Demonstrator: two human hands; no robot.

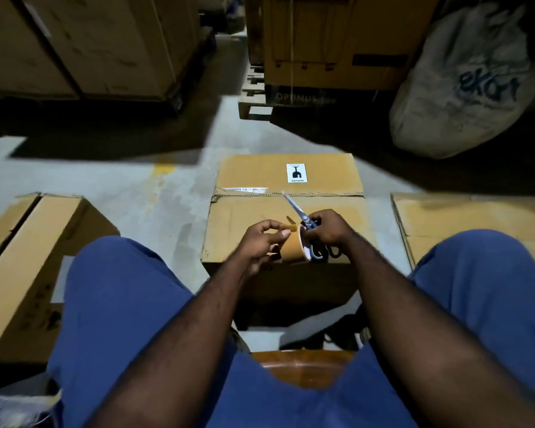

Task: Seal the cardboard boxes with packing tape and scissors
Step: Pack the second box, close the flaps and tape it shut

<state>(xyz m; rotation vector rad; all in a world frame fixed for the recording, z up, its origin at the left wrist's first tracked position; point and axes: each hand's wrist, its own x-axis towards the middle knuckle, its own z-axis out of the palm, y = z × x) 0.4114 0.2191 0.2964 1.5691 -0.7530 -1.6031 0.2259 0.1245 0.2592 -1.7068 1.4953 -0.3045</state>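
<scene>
A cardboard box (250,211) with a white fragile sticker stands on the floor right in front of my knees, its top flaps closed along a seam. Over its near half my right hand (329,231) grips a roll of brown packing tape (292,247) together with blue-handled scissors (303,217), whose blades point up and away to the left. My left hand (261,239) pinches the loose end of the tape just left of the roll.
A second cardboard box (28,257) sits on the floor at my left and a third box (464,217) at my right. Stacked cartons (90,47), a pallet (254,97) and a large white sack (464,78) line the back. Bare concrete floor (121,180) lies between.
</scene>
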